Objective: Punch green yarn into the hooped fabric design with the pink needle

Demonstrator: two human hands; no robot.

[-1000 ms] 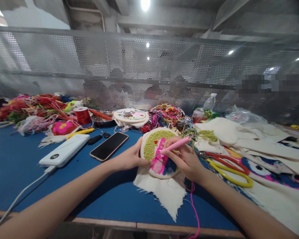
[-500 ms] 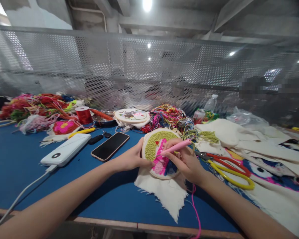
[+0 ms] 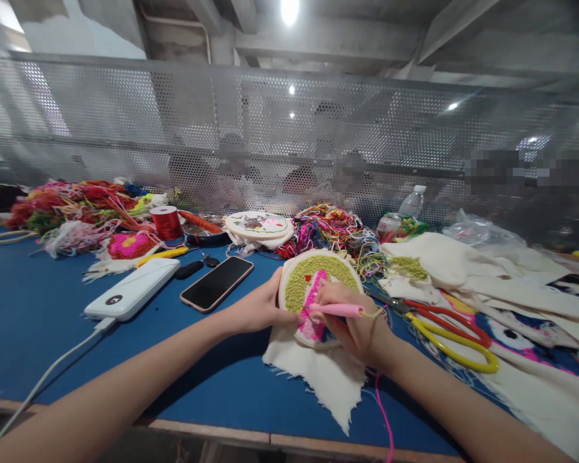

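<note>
My left hand [image 3: 265,305] grips the left rim of a round embroidery hoop [image 3: 292,299], its thumb on the front and its other fingers hidden behind. Green, pink and dark blue loops fill much of the hoop's white cloth [image 3: 325,386], whose frayed corner hangs below. Closed round a pink punch needle [image 3: 340,310], my right hand [image 3: 361,321] rests over the right part of the hoop. The tool's tip is at the pink stitches and lies nearly level; its point is too small to make out. A pink yarn [image 3: 385,411] trails down beneath my right wrist.
Left of the hoop lie a phone [image 3: 217,284], a white power bank [image 3: 132,289] with a cable, and a red spool [image 3: 166,223]. Yarn piles [image 3: 330,228] and another hoop [image 3: 258,225] are behind. Yellow- and red-handled scissors [image 3: 453,341] and white cloth [image 3: 434,257] lie right.
The punch needle has tipped from a slant to nearly level, its back end lower, as my right hand turned. My left hand keeps its hold on the hoop. The whole view has shifted slightly.
</note>
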